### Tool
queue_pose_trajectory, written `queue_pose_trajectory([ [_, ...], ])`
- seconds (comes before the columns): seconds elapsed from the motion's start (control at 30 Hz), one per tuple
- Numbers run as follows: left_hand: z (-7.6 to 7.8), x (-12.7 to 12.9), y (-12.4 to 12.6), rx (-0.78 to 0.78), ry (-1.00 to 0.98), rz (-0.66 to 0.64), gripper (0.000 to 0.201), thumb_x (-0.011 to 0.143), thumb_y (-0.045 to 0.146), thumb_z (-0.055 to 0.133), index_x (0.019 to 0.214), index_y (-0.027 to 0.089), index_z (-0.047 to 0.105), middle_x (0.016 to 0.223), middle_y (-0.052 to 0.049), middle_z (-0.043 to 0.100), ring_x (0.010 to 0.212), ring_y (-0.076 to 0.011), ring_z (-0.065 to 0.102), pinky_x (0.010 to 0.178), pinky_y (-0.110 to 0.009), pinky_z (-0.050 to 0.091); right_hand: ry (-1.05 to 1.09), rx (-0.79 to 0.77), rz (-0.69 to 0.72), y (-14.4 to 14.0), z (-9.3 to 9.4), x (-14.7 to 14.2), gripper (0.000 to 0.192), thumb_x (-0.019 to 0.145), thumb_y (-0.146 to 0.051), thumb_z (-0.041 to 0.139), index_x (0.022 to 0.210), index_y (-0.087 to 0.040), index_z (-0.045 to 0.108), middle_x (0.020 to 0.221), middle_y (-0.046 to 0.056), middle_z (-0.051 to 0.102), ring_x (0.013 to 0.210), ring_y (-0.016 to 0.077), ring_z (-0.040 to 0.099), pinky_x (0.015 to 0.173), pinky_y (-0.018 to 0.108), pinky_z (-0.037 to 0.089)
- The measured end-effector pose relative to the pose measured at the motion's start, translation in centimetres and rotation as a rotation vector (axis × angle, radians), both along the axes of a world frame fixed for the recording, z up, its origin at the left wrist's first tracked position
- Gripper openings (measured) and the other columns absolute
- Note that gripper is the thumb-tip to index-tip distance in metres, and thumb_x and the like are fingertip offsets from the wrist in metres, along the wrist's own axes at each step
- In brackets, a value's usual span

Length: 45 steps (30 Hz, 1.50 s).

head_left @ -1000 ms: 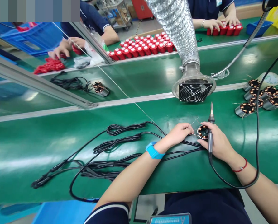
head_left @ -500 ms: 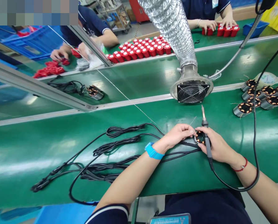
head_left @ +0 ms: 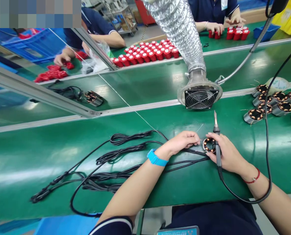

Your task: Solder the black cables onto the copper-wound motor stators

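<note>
My right hand (head_left: 227,153) is closed around a motor stator (head_left: 208,145), a steel ring with copper windings. The same hand holds a soldering iron (head_left: 218,147), its handle across the fingers and its bare tip pointing away from me, apart from the stator. My left hand (head_left: 186,141) pinches a thin wire (head_left: 200,140) just left of the stator; the wire's exact kind is hard to make out. A second fine silvery strand sticks up beyond the fingertips. Black power cords (head_left: 182,161) run under my left wrist to the stator.
A fume extraction hood (head_left: 199,98) on a foil duct hangs beyond my hands. Several stators (head_left: 255,116) stand at the right. Bundled cords (head_left: 121,150) lie at the left. A pale strand slants down from the upper left. Across the bench, co-workers handle red parts (head_left: 145,55).
My left hand has drawn back left, away from the stator, pulling the thin wire clear. The right hand's grip stays the same, with the stator's ring now more exposed.
</note>
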<state>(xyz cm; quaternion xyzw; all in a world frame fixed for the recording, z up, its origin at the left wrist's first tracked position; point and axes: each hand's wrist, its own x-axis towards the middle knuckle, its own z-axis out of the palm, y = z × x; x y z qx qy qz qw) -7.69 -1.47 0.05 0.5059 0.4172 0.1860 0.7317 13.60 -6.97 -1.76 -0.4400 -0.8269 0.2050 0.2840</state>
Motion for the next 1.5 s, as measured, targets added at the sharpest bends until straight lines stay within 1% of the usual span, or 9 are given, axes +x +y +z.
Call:
queue_pose_trajectory([
  [0.13,-0.5,1.0,-0.4,-0.036,-0.110,0.085,0.045,0.067,0.056,0.067,0.072,0.014,0.052,0.065,0.004,0.048,0.047,-0.0011,0.025,0.047,-0.021,0.014,0.003,-0.007,0.037,0.0,-0.1,0.0,0.058,0.088,-0.031,0.058,0.140,-0.025,0.033,0.119,0.011,0.064,0.105,0.0285,0.064,0.089,0.051,0.054],
  [0.27,-0.3,1.3,-0.7,-0.020,-0.138,0.117,0.044,0.074,0.055,0.063,0.079,0.013,0.055,0.066,0.004,0.046,0.048,-0.0019,0.027,0.047,-0.021,0.015,-0.002,0.012,0.058,0.2,0.1,0.2,0.057,0.089,-0.032,0.058,0.140,-0.024,0.033,0.122,0.012,0.064,0.106,0.0281,0.064,0.089,0.050,0.054],
  [0.5,1.1,0.2,-0.8,0.195,0.130,-0.242,0.017,0.083,0.030,0.059,0.082,0.013,0.056,0.071,0.003,0.051,0.064,-0.0072,0.042,0.063,-0.022,0.034,0.020,0.031,-0.020,0.8,0.1,1.3,0.062,0.088,-0.033,0.060,0.142,-0.024,0.031,0.127,0.013,0.062,0.115,0.0284,0.061,0.094,0.049,0.052],
  [0.63,1.2,-0.1,-0.6,0.247,0.183,-0.302,0.012,0.082,0.024,0.059,0.082,0.013,0.061,0.074,0.002,0.056,0.067,-0.0080,0.044,0.066,-0.023,0.036,0.009,0.024,-0.034,0.8,0.2,1.4,0.062,0.088,-0.034,0.061,0.142,-0.024,0.032,0.128,0.013,0.061,0.116,0.0281,0.060,0.095,0.048,0.051],
  [0.77,0.8,0.2,-0.7,0.107,0.010,-0.175,0.019,0.079,0.030,0.063,0.079,0.010,0.065,0.073,-0.001,0.060,0.067,-0.0078,0.048,0.065,-0.022,0.036,-0.001,0.023,-0.040,0.8,0.1,1.1,0.060,0.088,-0.033,0.060,0.141,-0.024,0.033,0.126,0.013,0.062,0.113,0.0288,0.061,0.091,0.047,0.052],
  [0.97,0.2,1.7,-1.7,-0.190,-0.206,0.059,0.042,0.071,0.050,0.071,0.078,0.010,0.061,0.062,0.003,0.053,0.043,-0.0006,0.028,0.044,-0.021,0.012,-0.013,0.029,-0.023,0.8,-0.1,1.0,0.057,0.089,-0.033,0.059,0.140,-0.023,0.035,0.124,0.013,0.063,0.110,0.0291,0.062,0.088,0.047,0.053],
  [1.17,0.3,2.1,-1.6,-0.088,-0.222,0.245,0.030,0.075,0.041,0.067,0.078,0.013,0.056,0.062,0.005,0.050,0.044,-0.0009,0.028,0.045,-0.020,0.013,-0.029,0.016,-0.018,0.8,0.2,0.9,0.059,0.087,-0.031,0.059,0.140,-0.022,0.035,0.125,0.014,0.062,0.109,0.0300,0.061,0.089,0.048,0.052],
  [1.33,0.5,1.7,-1.3,0.116,-0.103,0.177,0.018,0.074,0.028,0.067,0.081,0.011,0.063,0.071,0.002,0.058,0.061,-0.0050,0.044,0.059,-0.020,0.031,-0.028,0.009,-0.025,1.1,0.4,1.4,0.059,0.087,-0.030,0.059,0.141,-0.023,0.035,0.130,0.014,0.059,0.112,0.0308,0.059,0.092,0.050,0.050],
  [1.5,1.3,1.6,-1.9,0.075,-0.084,0.187,0.017,0.071,0.025,0.068,0.078,0.012,0.059,0.068,0.004,0.055,0.061,-0.0052,0.044,0.062,-0.021,0.033,0.103,0.015,-0.055,1.7,0.5,3.0,0.068,0.084,-0.027,0.061,0.145,-0.025,0.029,0.138,0.013,0.053,0.126,0.0314,0.052,0.103,0.052,0.043],
])
